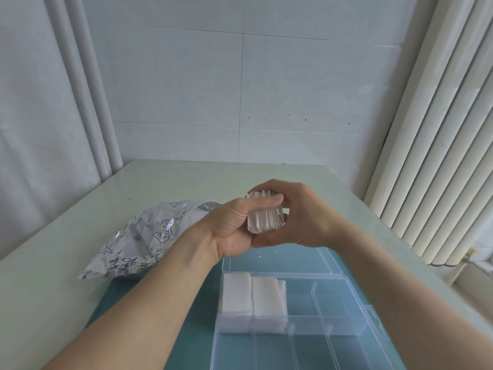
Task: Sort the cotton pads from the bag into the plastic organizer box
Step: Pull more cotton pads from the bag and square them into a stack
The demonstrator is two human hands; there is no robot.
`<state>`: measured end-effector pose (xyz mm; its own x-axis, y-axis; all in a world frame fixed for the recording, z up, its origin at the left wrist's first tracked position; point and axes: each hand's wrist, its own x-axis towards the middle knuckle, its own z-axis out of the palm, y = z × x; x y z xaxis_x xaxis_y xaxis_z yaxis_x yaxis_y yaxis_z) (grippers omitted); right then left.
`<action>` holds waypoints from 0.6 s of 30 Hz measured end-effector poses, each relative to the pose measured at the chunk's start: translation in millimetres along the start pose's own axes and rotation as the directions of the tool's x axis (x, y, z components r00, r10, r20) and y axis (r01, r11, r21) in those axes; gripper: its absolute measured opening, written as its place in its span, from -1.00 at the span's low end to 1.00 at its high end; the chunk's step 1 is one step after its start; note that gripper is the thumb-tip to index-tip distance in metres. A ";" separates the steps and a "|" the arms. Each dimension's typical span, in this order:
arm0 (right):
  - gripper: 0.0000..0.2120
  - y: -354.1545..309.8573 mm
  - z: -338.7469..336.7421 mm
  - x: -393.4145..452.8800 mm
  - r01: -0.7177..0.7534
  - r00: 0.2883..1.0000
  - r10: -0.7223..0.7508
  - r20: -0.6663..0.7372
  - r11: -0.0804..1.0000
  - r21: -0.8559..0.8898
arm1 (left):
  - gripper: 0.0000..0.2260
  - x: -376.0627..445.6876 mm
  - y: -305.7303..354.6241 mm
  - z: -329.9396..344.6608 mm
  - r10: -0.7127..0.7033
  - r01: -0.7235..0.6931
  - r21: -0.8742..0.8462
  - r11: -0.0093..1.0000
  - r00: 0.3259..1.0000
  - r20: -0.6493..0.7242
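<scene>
Both hands hold one stack of white cotton pads (265,216) above the table, just beyond the organizer box. My left hand (232,228) grips the stack from the left with its thumb across the top. My right hand (298,214) curls round it from the right. The clear plastic organizer box (344,327) lies open in front of me, and two stacks of cotton pads (252,296) fill its far-left compartments. The silvery printed bag (144,236) lies on its side to the left, its mouth towards my hands.
The box's clear lid (301,259) lies flat behind it on a teal mat (186,316). The pale table (186,180) meets a tiled wall at the back. Vertical blinds (440,156) hang at the right, and pipes (90,102) run down the left corner.
</scene>
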<state>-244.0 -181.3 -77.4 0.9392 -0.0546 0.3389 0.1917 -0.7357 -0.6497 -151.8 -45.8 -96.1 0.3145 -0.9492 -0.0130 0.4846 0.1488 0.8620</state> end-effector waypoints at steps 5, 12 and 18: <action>-0.42 3.0 -8.3 -0.9 0.022 0.997 -0.014 -0.072 0.993 0.115 | -0.63 0.3 3.8 -3.5 0.008 -0.006 -0.031 0.999 0.997 0.076; -0.43 0.5 -12.9 -0.3 0.000 0.995 0.010 -0.096 0.995 0.099 | -0.49 0.1 2.9 5.8 0.036 -0.036 0.032 0.999 0.999 -0.012; -0.41 -1.1 -19.7 -0.3 -0.045 0.989 0.062 -0.131 0.991 0.127 | -0.31 -0.2 8.1 6.9 -0.009 0.006 -0.078 0.997 0.999 -0.039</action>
<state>-250.1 -193.8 -63.4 0.9039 -0.1878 0.3843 0.1836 -0.6411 -0.7452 -153.5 -46.3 -85.6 0.3422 -0.9388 -0.0404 0.5482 0.1645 0.8200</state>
